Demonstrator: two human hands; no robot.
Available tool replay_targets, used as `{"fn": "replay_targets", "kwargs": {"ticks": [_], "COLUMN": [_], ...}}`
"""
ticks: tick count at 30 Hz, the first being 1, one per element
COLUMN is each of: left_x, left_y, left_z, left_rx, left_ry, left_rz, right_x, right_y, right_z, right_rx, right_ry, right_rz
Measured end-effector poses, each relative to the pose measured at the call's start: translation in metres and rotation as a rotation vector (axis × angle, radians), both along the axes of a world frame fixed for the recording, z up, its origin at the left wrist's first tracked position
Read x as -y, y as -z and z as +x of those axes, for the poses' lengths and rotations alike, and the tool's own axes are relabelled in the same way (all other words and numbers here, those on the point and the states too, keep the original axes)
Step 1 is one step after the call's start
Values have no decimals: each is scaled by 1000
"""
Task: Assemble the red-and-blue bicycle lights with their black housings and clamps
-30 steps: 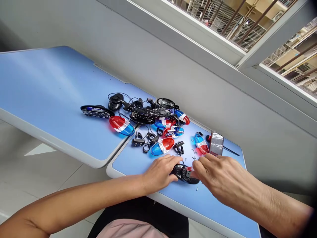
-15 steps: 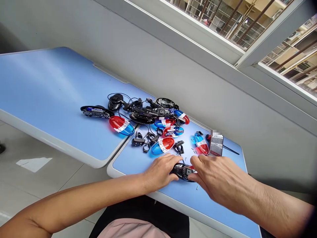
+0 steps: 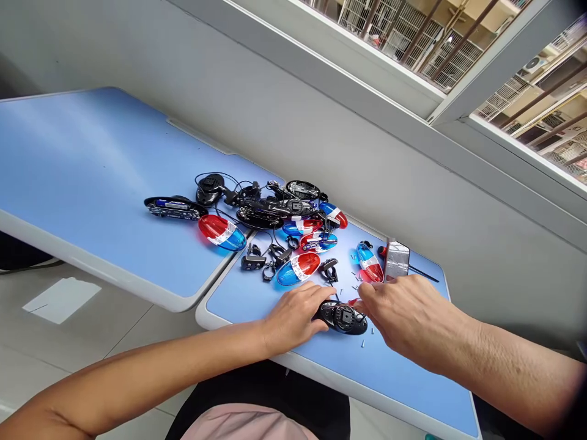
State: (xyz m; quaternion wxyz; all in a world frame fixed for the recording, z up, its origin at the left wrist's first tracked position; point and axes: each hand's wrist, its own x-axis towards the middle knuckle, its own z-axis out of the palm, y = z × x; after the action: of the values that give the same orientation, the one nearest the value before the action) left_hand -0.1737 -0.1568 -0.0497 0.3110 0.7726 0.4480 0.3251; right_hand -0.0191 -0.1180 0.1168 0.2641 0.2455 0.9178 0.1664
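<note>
At five o'clock on a blue table, the left hand grips a black oval housing; the right hand pinches a mostly hidden red item by its far edge. Beyond, toward eleven o'clock, lie a red-and-blue lens cover, then tangled black housings.

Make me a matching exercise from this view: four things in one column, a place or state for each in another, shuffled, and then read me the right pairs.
Column one:
1. Left hand
2. Right hand
3. Black oval part
4. Window

Column two:
A. Fingertips beside something small and red, mostly hidden
B. Upper right of the picture
C. Gripping the left end of an oval part
D. Between the two hands

Pairs: 1-C, 2-A, 3-D, 4-B.
</note>
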Motion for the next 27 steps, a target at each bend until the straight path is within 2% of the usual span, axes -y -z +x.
{"fn": "replay_targets", "kwargs": {"ticks": [5, 8, 11, 14, 18, 21, 25, 27], "left_x": [-1, 0, 0, 0, 0, 0, 0, -1], "left_y": [2, 3, 4, 3, 2, 2, 3, 3], "left_z": [1, 1, 1, 0, 1, 1, 1, 0], "left_rx": [-5, 1, 11, 10, 14, 16, 8, 10], "left_ry": [-1, 3, 6, -1, 1, 4, -4, -7], "left_rz": [8, 4, -1, 1, 10, 15, 1, -6], "right_x": [2, 1, -1, -1, 1, 1, 0, 0], "right_y": [5, 8, 11, 10, 9, 13, 14, 12], "right_z": [11, 13, 11, 9, 12, 16, 14, 13], "right_rx": [-114, -140, -122, -114, -73, -78, -78, -102], "right_ry": [-302, -369, -304, -205, -270, -288, -58, -14], "right_rz": [1, 74, 134, 115, 27, 32, 89, 37]}}
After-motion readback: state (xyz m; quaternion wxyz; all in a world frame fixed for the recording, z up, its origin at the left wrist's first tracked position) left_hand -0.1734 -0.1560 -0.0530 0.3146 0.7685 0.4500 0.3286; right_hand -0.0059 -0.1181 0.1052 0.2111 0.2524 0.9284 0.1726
